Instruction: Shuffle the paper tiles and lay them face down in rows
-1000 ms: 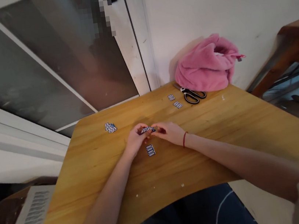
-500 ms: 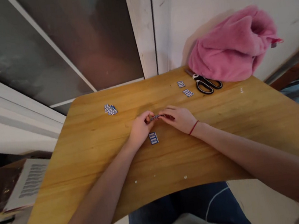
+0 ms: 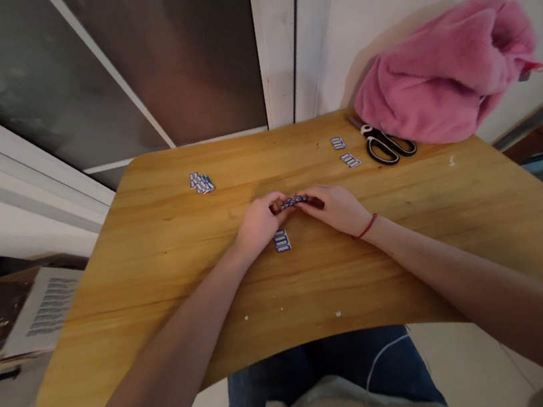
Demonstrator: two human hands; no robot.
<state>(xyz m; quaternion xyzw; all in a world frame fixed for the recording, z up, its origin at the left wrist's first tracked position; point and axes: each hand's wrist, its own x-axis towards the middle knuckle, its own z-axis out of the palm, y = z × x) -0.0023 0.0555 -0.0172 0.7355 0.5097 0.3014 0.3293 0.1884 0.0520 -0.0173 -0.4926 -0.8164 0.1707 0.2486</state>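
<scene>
Between my two hands, a small flat blue-and-white piece [image 3: 294, 201] is held just above the middle of the table. My left hand [image 3: 261, 218] pinches its left end with thumb and fingers. At its right end my right hand [image 3: 335, 208], with a red cord on the wrist, is closed in a similar pinch. Just below my left hand lies a blue-and-white striped card [image 3: 282, 240], its top edge partly hidden by the hand. Whether the held piece is one card or several stacked, I cannot tell.
A loose pile of blue-and-white cards [image 3: 202, 183] lies at the back left of the wooden table [image 3: 166, 245]. Two striped cards [image 3: 350, 160] rest beside black-handled scissors [image 3: 387, 147]. A pink plush cloth [image 3: 449, 70] leans on the wall. White scraps [image 3: 338, 314] dot the front.
The held piece is tilted so that more of its patterned face shows between my fingers. The whole view has shifted slightly; both hands keep their hold.
</scene>
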